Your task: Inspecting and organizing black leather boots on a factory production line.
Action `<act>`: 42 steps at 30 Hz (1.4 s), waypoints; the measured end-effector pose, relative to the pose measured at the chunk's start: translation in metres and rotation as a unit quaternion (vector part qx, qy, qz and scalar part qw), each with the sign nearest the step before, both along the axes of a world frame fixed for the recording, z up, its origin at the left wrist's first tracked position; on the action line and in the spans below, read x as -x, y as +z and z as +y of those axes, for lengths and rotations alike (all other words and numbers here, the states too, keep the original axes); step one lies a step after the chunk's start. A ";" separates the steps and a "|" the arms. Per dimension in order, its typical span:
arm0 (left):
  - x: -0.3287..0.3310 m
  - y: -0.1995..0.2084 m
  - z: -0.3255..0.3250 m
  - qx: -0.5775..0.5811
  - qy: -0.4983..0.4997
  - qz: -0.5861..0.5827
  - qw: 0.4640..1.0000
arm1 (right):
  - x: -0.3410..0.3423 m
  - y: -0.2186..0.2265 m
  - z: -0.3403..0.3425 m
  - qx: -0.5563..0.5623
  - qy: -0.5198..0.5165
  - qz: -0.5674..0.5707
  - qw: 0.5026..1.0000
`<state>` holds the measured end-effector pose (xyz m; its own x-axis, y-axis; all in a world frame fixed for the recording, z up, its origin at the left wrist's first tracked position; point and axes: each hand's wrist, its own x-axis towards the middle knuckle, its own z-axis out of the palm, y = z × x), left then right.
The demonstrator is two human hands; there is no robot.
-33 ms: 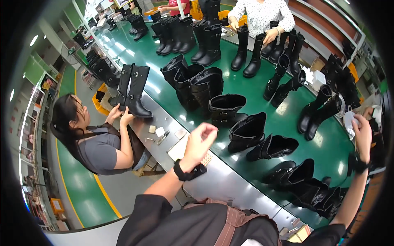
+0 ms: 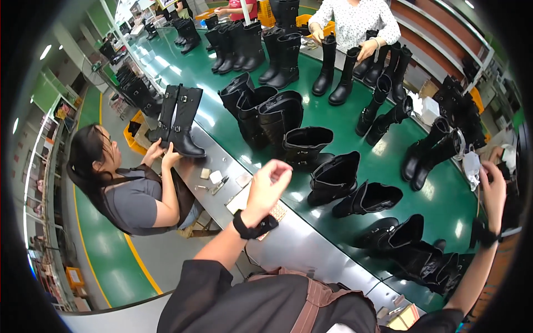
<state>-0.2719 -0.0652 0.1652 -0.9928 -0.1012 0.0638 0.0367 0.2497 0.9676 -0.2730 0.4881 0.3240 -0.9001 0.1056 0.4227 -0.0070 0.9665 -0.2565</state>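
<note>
Head view: a person in a dark top with brown straps (image 2: 311,305) works at a glossy green surface (image 2: 327,119) lined with black boots. The left hand (image 2: 266,187) is raised over the near edge, close to a wide-mouthed, buckled boot (image 2: 302,149); its fingers curl inward — whether the tips meet cannot be told. The right hand (image 2: 493,186) reaches to the far edge toward the surface's right end, fingers bent, just beside a crumpled white piece (image 2: 471,165); contact between the two cannot be made out. A black wristband (image 2: 244,225) circles the left wrist.

Along the near edge, toward the right corner, come an open-topped boot (image 2: 333,175), a leaning boot (image 2: 369,200) and a cluster of tilted boots (image 2: 408,233). A tall pair of boots (image 2: 425,147) stands near the far edge, short of the white piece.

Farther along that edge, a co-worker in a dotted white shirt (image 2: 355,19) has a hand at the top of each of two upright boots (image 2: 342,77). At left, a co-worker in a grey shirt (image 2: 133,205) grips a buckled pair (image 2: 186,119) low down — beside the metal ledge (image 2: 311,250), where a pale block (image 2: 205,173) lies.
</note>
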 end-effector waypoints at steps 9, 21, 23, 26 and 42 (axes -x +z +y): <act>0.165 0.008 -0.108 0.434 0.200 0.066 0.876 | -0.223 0.039 -0.090 0.032 -0.063 0.027 0.997; 0.234 -0.015 -0.125 0.553 0.077 -0.082 0.826 | -0.285 -0.022 -0.094 0.116 -0.178 0.000 0.977; 0.220 -0.021 -0.115 0.570 0.169 0.017 0.804 | -0.280 -0.019 -0.103 0.078 -0.170 -0.014 0.982; 0.175 -0.002 -0.085 0.564 0.016 0.108 0.818 | -0.276 -0.021 -0.105 0.053 -0.145 0.004 0.988; 0.164 -0.016 -0.002 0.331 0.053 0.169 0.927 | -0.295 -0.042 -0.103 0.109 -0.120 0.016 0.987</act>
